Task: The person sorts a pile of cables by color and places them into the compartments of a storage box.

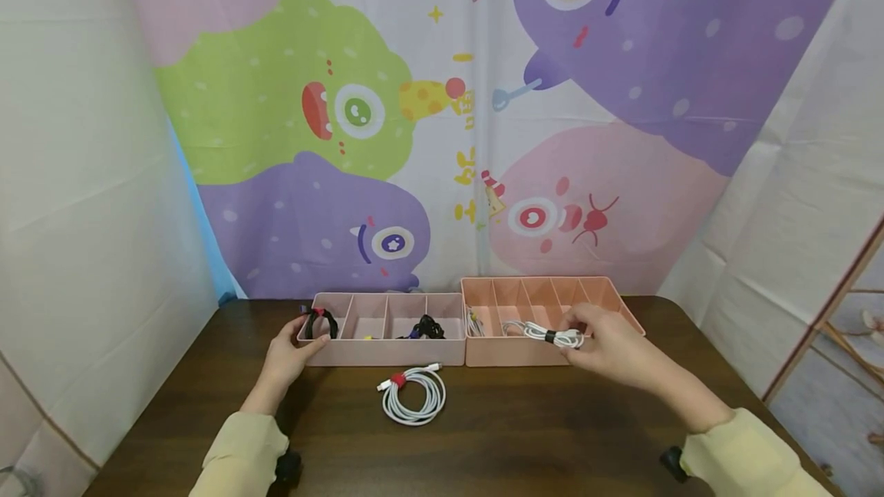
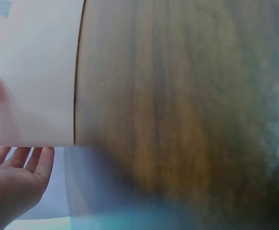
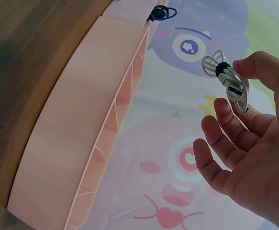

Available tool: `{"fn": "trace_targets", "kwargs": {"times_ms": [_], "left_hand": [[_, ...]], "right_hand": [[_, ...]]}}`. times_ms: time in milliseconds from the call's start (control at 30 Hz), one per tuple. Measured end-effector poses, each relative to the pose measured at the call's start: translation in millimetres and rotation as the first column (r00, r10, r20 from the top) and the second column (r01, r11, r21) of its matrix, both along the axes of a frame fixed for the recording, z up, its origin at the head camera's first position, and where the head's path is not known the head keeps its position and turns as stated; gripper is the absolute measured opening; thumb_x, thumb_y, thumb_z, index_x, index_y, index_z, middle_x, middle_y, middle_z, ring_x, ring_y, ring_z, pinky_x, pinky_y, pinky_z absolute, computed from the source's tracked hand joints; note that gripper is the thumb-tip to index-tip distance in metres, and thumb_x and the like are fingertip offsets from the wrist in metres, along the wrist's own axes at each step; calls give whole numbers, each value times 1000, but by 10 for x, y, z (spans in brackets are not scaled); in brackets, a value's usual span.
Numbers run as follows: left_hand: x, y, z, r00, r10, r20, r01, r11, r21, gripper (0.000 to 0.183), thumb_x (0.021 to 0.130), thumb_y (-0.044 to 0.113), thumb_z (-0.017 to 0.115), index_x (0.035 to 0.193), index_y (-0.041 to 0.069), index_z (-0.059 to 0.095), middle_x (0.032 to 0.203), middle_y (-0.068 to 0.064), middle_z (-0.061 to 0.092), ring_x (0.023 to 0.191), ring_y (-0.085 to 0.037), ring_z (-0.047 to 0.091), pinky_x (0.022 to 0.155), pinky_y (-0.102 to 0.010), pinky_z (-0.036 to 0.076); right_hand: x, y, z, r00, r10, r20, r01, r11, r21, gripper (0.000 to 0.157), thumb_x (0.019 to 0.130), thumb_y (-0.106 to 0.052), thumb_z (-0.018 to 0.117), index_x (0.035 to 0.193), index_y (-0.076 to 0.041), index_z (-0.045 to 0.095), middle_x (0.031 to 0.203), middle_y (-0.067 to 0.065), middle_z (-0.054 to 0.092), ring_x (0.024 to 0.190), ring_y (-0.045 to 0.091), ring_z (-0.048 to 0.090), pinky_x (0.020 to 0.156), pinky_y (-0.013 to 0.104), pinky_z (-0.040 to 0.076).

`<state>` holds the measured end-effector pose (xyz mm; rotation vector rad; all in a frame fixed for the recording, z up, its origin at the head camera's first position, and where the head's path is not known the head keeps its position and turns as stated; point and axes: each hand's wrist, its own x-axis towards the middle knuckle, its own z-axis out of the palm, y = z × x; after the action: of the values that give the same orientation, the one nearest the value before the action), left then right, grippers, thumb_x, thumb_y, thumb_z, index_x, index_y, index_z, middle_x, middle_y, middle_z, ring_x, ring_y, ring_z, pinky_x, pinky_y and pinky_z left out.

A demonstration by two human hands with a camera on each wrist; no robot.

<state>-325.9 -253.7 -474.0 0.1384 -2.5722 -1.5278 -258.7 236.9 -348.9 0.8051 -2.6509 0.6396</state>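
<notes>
My right hand (image 1: 611, 347) pinches a coiled white cable (image 1: 552, 334) bound with a black strap, above the front rim of the peach divided box (image 1: 518, 353). In the right wrist view the cable (image 3: 228, 79) hangs between thumb and index finger, the other fingers spread loosely. My left hand (image 1: 286, 355) grips the left front corner of the pale pink divided box (image 1: 387, 353), thumb over the front rim and fingers against the end wall. Beside that thumb, a black cable with a red tie (image 1: 321, 323) stands in the leftmost compartment.
A coiled white cable with a red tie (image 1: 414, 397) lies on the dark wooden table (image 1: 483, 443) before the boxes. Black cables (image 1: 427, 327) sit in the pink box, and light cables (image 1: 473, 322) in the peach box's leftmost compartment. Behind hangs a cartoon-print curtain (image 1: 442, 236).
</notes>
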Motion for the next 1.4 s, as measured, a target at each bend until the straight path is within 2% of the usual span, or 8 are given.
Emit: {"fn": "trace_targets", "kwargs": {"times_ms": [200, 567, 700, 733, 833, 1100, 1400], "left_hand": [[-3, 8, 8, 1000, -3, 6, 3, 1000, 7, 69, 89, 21, 65, 142, -6, 29, 143, -29, 36, 127, -40, 40, 100, -50, 39], [-7, -4, -2, 1000, -3, 15, 3, 999, 43, 73, 88, 26, 67, 143, -5, 29, 144, -28, 35, 128, -40, 38, 102, -50, 37], [-10, -9, -23, 1000, -2, -7, 2, 999, 46, 76, 87, 32, 68, 142, -5, 31, 142, -29, 36, 125, -41, 39, 101, -52, 38], [-10, -2, -26, 1000, 13, -25, -12, 999, 36, 76, 85, 33, 69, 140, -5, 34, 140, -29, 39, 122, -41, 42, 98, -49, 41], [-14, 9, -27, 999, 16, -42, -15, 1000, 27, 76, 85, 33, 69, 140, -6, 34, 138, -30, 41, 119, -41, 44, 95, -49, 43], [-7, 10, 26, 999, 0, 34, -1, 1000, 24, 74, 88, 26, 66, 143, -4, 29, 142, -28, 37, 121, -38, 42, 98, -49, 40], [-2, 20, 35, 999, 5, 46, -6, 1000, 29, 72, 88, 23, 66, 143, -5, 29, 141, -28, 38, 121, -38, 42, 98, -49, 40]], "right_hand": [[-25, 15, 24, 998, -13, -54, 13, 1000, 9, 23, 70, -14, 78, 84, -17, 60, 76, -13, 56, 70, 3, 52, 62, 25, 47], [-146, 32, 114, 997, -38, -71, 37, 999, -16, 23, 73, -13, 77, 89, -15, 61, 79, -11, 57, 72, 9, 53, 65, 28, 46], [-186, 36, 137, 994, -57, -91, 55, 998, -23, 23, 74, -13, 77, 89, -14, 61, 80, -9, 57, 77, 10, 51, 68, 30, 45], [-198, 38, 141, 993, -60, -101, 57, 998, -29, 23, 73, -13, 77, 89, -13, 61, 80, -8, 57, 77, 11, 51, 69, 30, 45], [-221, 49, 155, 990, -63, -128, 56, 997, -55, 24, 73, -10, 77, 90, -11, 61, 82, -5, 57, 76, 12, 52, 69, 30, 47], [-334, 91, 142, 984, -98, -147, 82, 991, -109, 23, 74, -10, 75, 92, -9, 61, 83, -2, 60, 76, 15, 56, 69, 35, 49], [-478, 142, 90, 979, -170, -110, 154, 978, -140, 24, 76, -13, 76, 94, -7, 62, 86, 5, 62, 78, 22, 58, 68, 37, 48]]}}
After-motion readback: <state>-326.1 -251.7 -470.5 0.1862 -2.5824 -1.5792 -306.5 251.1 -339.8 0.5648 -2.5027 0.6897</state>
